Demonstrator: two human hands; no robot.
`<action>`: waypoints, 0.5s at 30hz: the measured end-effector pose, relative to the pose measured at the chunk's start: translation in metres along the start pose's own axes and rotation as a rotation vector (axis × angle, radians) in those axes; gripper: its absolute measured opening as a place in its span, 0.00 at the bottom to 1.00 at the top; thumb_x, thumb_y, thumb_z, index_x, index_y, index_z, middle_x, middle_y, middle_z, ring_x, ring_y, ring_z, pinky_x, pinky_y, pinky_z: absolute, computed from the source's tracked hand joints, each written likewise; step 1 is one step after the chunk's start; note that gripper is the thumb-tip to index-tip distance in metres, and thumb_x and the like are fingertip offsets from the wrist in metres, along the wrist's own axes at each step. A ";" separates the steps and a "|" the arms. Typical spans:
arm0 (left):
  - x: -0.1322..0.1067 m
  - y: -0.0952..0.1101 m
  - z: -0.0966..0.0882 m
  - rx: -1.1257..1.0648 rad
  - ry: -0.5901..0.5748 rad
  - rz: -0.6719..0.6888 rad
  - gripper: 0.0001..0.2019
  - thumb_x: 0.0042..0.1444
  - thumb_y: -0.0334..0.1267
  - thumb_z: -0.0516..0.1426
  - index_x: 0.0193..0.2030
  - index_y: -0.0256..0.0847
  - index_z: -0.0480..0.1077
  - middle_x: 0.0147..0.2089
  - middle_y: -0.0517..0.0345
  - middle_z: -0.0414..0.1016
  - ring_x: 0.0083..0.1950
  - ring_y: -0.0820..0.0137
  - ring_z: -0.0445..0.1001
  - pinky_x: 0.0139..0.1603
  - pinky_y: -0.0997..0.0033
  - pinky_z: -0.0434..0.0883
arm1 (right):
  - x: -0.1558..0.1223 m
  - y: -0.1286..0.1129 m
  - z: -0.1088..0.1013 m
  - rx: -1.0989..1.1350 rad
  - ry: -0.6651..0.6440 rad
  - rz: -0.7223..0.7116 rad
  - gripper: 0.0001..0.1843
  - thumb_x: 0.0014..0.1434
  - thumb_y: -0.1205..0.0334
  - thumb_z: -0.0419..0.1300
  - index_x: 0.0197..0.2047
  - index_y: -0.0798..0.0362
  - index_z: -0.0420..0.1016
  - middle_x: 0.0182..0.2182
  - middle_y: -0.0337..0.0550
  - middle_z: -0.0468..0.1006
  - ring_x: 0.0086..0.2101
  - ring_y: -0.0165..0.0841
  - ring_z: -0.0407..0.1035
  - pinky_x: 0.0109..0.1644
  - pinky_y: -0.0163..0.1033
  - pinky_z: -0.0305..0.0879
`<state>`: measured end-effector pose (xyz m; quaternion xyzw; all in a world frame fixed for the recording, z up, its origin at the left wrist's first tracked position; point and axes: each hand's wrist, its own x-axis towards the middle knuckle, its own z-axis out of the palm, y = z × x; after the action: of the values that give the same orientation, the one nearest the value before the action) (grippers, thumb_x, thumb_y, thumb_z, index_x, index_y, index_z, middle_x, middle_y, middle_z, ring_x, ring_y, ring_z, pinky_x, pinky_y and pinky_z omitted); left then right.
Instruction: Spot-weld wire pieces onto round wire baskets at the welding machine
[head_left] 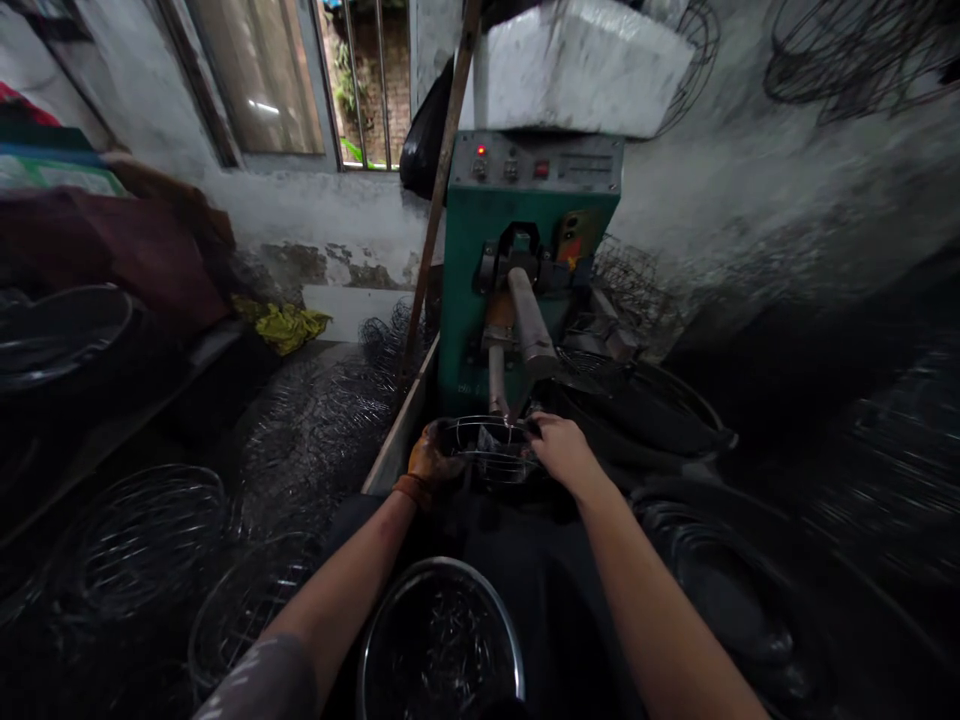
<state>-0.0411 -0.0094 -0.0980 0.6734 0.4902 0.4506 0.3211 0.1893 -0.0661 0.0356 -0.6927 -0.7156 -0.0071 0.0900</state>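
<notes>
Head view. The left hand (435, 462) and the right hand (559, 446) are apart from each other, each closed on an opposite side of a round wire frame (499, 457). The frame lies between them, in front of a green machine (461, 330) and just below the near ends of its thick metal arm (529, 315) and thinner lower rod (496, 378); whether metal touches wire cannot be told in this dim light. A red lamp (481, 150) glows on the control panel (536, 163), which suggests the machine is powered. The principal hazard is judged to be the fingers of the right hand, close to the arm's end: a slip inward could pinch or burn them if the machine acts. Uneven support from the two hands could tilt the frame, so that its wires meet the metal out of line or bend. Below stands a round pan (441, 563) of small metal pieces (454, 640); a knock from a forearm could spill them. Tangled wirework (315, 420) at the left might snag a sleeve.
</notes>
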 end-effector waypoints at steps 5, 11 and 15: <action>0.001 -0.002 0.002 0.007 -0.020 -0.026 0.35 0.44 0.43 0.72 0.59 0.40 0.68 0.55 0.49 0.78 0.55 0.59 0.78 0.59 0.55 0.77 | 0.004 -0.005 -0.003 -0.037 -0.029 0.027 0.14 0.67 0.69 0.57 0.52 0.59 0.79 0.50 0.57 0.83 0.52 0.44 0.77 0.57 0.40 0.67; 0.004 -0.005 0.005 0.067 -0.009 -0.026 0.35 0.44 0.44 0.72 0.59 0.40 0.69 0.55 0.48 0.78 0.55 0.58 0.78 0.59 0.54 0.76 | 0.003 -0.004 -0.005 -0.040 -0.035 0.021 0.14 0.67 0.69 0.57 0.52 0.59 0.79 0.51 0.58 0.82 0.52 0.44 0.77 0.56 0.40 0.67; 0.006 -0.007 0.006 0.078 0.001 0.039 0.34 0.45 0.43 0.72 0.59 0.40 0.70 0.55 0.48 0.77 0.56 0.58 0.78 0.60 0.54 0.76 | 0.004 -0.008 -0.001 0.013 -0.012 0.036 0.11 0.65 0.70 0.58 0.47 0.56 0.81 0.47 0.55 0.84 0.49 0.43 0.78 0.53 0.39 0.70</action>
<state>-0.0374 -0.0015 -0.1052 0.6946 0.4943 0.4378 0.2855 0.1816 -0.0624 0.0382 -0.7047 -0.7037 0.0033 0.0904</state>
